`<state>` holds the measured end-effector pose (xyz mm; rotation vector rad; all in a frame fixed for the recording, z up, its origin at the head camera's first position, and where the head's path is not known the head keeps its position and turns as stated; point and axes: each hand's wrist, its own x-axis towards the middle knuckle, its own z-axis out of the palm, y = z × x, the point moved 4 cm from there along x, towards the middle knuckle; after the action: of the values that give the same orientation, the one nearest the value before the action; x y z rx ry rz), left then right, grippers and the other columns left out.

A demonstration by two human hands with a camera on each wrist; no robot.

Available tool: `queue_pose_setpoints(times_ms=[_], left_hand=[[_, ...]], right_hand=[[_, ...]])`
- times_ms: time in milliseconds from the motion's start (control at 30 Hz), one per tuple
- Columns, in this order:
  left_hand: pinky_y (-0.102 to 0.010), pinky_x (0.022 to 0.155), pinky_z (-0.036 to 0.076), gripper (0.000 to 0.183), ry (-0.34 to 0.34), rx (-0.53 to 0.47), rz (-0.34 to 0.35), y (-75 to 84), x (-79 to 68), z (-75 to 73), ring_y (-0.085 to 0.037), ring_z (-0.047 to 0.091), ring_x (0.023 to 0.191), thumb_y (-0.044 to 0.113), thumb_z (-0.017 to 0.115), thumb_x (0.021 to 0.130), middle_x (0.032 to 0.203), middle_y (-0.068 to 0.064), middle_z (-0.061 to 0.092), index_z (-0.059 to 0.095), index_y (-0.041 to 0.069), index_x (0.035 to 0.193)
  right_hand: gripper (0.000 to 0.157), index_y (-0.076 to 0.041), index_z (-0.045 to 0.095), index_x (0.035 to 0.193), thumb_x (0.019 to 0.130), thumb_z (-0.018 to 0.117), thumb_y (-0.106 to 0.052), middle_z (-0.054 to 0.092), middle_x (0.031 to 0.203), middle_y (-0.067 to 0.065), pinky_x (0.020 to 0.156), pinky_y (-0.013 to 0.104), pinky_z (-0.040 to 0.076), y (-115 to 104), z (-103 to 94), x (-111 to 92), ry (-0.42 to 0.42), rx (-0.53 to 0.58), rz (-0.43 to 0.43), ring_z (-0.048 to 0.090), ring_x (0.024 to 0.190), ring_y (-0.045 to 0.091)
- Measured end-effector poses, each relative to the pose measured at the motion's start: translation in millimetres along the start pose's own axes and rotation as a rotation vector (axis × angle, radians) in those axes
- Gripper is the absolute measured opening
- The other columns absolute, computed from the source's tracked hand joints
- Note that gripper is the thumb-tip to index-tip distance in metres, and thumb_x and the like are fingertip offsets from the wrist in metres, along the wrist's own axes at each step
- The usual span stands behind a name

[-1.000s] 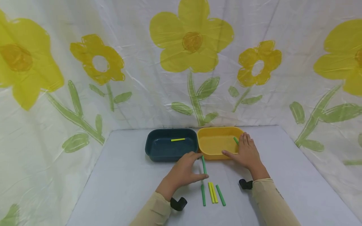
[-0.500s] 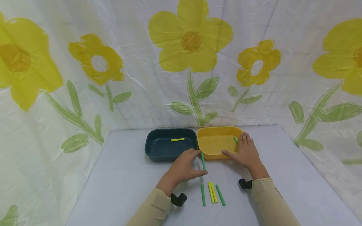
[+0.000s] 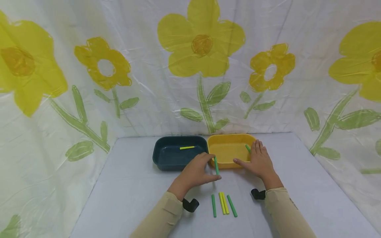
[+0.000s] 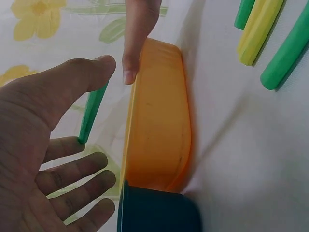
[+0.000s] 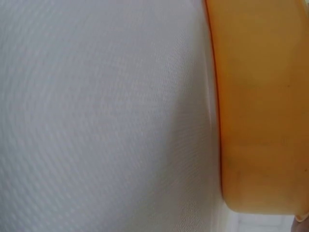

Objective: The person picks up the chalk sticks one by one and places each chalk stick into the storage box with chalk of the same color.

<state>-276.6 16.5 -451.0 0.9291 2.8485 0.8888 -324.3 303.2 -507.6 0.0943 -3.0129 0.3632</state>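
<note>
In the head view my left hand (image 3: pixel 194 172) pinches a slim green stick (image 3: pixel 216 166) by its two ends, thumb at one and index finger at the other. The left wrist view shows this green stick (image 4: pixel 92 113) raised off the table, the other fingers spread below it. It overlaps the front left corner of the yellow bin (image 3: pixel 227 165) in the head view. Against that bin's right end rests my right hand (image 3: pixel 262 160), fingers straight along the rim and thumb at the front rim. Another green stick (image 3: pixel 248 148) lies inside, partly hidden by the hand.
A dark teal bin (image 3: pixel 171 165) stands against the yellow one's left side, with a yellow stick (image 3: pixel 187 147) in it. Nearer on the white table lie a green stick (image 3: pixel 214 205), two yellow sticks (image 3: pixel 224 203) side by side and another green stick (image 3: pixel 232 205).
My left hand has risen and moved toward the yellow bin, carrying the pinched green stick away from the sticks on the table. My right hand stays in place.
</note>
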Motion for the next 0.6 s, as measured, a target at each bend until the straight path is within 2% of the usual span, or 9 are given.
queue_pose_setpoints(times_ms=[200, 400, 600], left_hand=[[-0.031, 0.092, 0.051, 0.08, 0.051, 0.004, 0.002, -1.2, 4.3, 0.9, -0.01, 0.05, 0.101, 0.062, 0.073, 0.078, 0.121, 0.003, 0.059, 0.051, 0.018, 0.141], [-0.035, 0.094, 0.051, 0.079, 0.103, 0.021, 0.001, -2.7, 10.5, 2.8, -0.014, 0.052, 0.105, 0.059, 0.075, 0.078, 0.128, -0.004, 0.059, 0.051, 0.017, 0.141], [-0.036, 0.093, 0.051, 0.08, 0.131, 0.053, -0.028, -6.4, 19.6, 7.0, -0.017, 0.053, 0.103, 0.059, 0.075, 0.078, 0.124, -0.005, 0.06, 0.051, 0.017, 0.141]], right_hand=[[0.134, 0.011, 0.001, 0.152, 0.075, 0.041, -0.091, -0.006, 0.161, 0.03, 0.12, 0.06, 0.003, -0.7, 1.3, -0.1, -0.002, 0.003, 0.005, -0.003, 0.15, 0.045], [0.133, 0.011, 0.001, 0.152, 0.076, 0.041, -0.09, -0.009, 0.16, 0.029, 0.12, 0.06, 0.003, -1.7, 0.0, -0.3, -0.004, 0.008, 0.004, -0.004, 0.15, 0.045], [0.133, 0.012, 0.001, 0.152, 0.076, 0.041, -0.09, -0.008, 0.16, 0.03, 0.12, 0.06, 0.003, -1.5, 0.1, -0.3, 0.002, 0.01, -0.003, -0.004, 0.15, 0.045]])
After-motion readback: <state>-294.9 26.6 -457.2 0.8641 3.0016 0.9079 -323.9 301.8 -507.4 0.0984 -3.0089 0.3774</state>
